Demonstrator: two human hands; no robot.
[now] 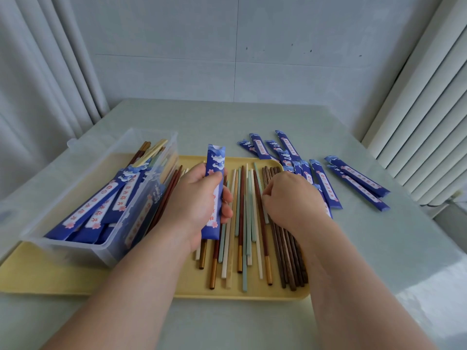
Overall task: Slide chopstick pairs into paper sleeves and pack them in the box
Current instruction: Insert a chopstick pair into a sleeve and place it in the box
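Head view: the paper sleeve [214, 160] stands gripped in our left hand [194, 203] above the loose chopsticks [242, 223] on the yellow tray [252, 294], where our right hand [293, 195] curls its fingers, though we cannot tell if it pinches any. Colours lie mixed, so we may lift a mismatched pair, and our grip may flatten the sleeve's mouth.

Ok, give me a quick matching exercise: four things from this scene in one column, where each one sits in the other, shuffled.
1 held paper sleeve
2 loose chopsticks
3 clear plastic box
4 spare sleeves

A scattered on the table, right of the yellow tray
B in the left hand
C on the tray's left end, sleeved pairs inside
D lying side by side on the tray

Pairs: 1-B, 2-D, 3-C, 4-A
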